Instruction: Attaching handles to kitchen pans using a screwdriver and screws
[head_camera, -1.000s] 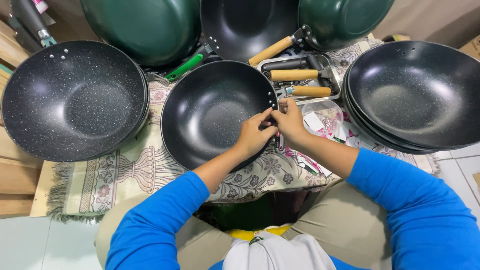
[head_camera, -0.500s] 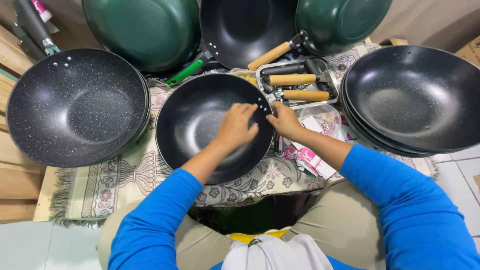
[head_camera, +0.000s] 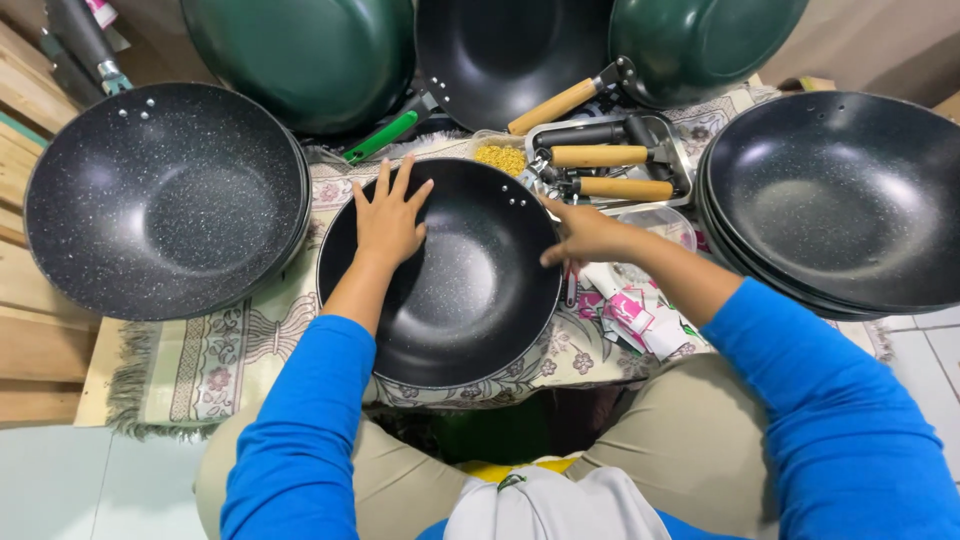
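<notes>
Your left hand (head_camera: 388, 222) has moved from the right edge of the round black speckled metal pan (head_camera: 440, 275) over to its far left rim, where it now lies flat with fingers spread wide. Your right hand (head_camera: 583, 232) stayed at the right rim, fingers loosely bent and touching it, holding nothing. The pan sits on the flowered cloth (head_camera: 215, 352) right in front of you, so now you have one hand on each side of it.

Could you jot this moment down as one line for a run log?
left hand: flat on wok rim | right hand: on wok's right rim | tray: wooden handles | mat: under wok
</notes>
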